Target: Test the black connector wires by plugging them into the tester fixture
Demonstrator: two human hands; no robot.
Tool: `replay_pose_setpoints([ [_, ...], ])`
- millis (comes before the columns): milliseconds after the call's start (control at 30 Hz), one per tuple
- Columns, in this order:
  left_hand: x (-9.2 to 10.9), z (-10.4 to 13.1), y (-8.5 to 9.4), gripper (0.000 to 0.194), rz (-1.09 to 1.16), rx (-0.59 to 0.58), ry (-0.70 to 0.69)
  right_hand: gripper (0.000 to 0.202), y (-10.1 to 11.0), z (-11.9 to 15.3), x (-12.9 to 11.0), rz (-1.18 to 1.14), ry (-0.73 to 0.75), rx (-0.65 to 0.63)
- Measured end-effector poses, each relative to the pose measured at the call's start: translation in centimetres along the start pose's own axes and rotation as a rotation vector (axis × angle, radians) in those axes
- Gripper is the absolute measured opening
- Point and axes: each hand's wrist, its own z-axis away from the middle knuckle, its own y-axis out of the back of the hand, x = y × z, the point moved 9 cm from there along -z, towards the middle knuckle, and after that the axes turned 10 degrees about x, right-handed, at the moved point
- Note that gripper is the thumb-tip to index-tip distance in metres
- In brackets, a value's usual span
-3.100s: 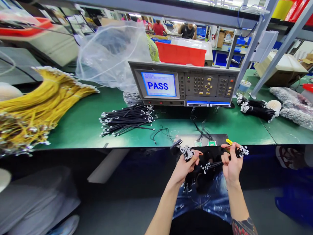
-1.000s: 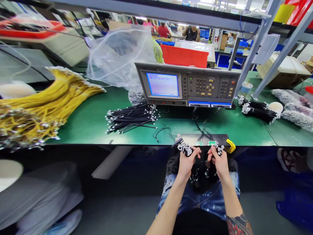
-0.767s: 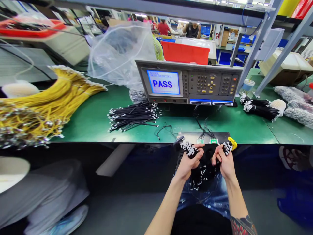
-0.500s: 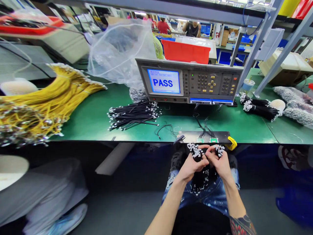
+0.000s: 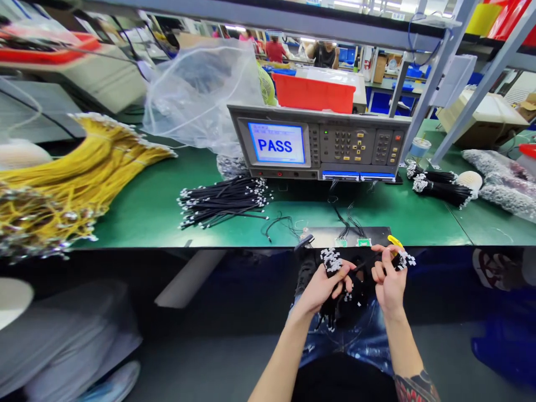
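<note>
Both forearms reach up toward the bench edge (image 5: pixel 234 246). The left hand (image 5: pixel 320 287) has fingers curled around a cable bundle (image 5: pixel 330 259), white connectors uppermost; the right hand (image 5: pixel 392 285) clasps a second bundle (image 5: pixel 405 259), partly covering a yellow clamp (image 5: pixel 395 241). Lower cable ends (dark against the lap) blur together.

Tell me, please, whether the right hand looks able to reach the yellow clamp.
Probably yes: the yellow clamp is close beside the right hand, nothing seen between, though white-ended cables occupy its fingers.
</note>
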Motion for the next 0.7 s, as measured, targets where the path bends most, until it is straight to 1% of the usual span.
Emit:
replay_pose_setpoints([
  [67, 0.4, -0.2, 0.7, 0.05, 0.008, 0.078, -0.034, 0.045, 0.2, -0.2, -0.2, -0.011, 0.0, 0.006],
  [167, 0.9, -0.3, 2.1, 0.045, 0.072, 0.237, -0.085, 0.043, 0.5, -0.5, 0.0, -0.032, 0.017, 0.037],
  [233, 1.2, -0.2, 2.9, 0.043, 0.119, 0.299, -0.101, 0.043, 0.6, -0.5, 0.3, -0.059, 0.024, 0.065],
  [333, 0.9, 0.0, 3.1, 0.041, 0.16, 0.276, -0.061, 0.042, 0.9, -0.6, 0.7, -0.085, 0.04, 0.11],
  [467, 0.3, 0.2, 2.9, 0.045, 0.184, 0.235, 0.008, 0.042, 1.5, -0.7, 0.6, -0.1, 0.068, 0.17],
  [633, 0.0, 0.2, 3.3, 0.041, 0.221, 0.3, -0.017, 0.04, 2.5, -1.3, -1.1, -0.118, 0.136, 0.23],
  [700, -0.2, 0.2, 3.2, 0.041, 0.222, 0.296, -0.03, 0.041, 2.4, -1.3, -1.5, -0.104, 0.143, 0.225],
])
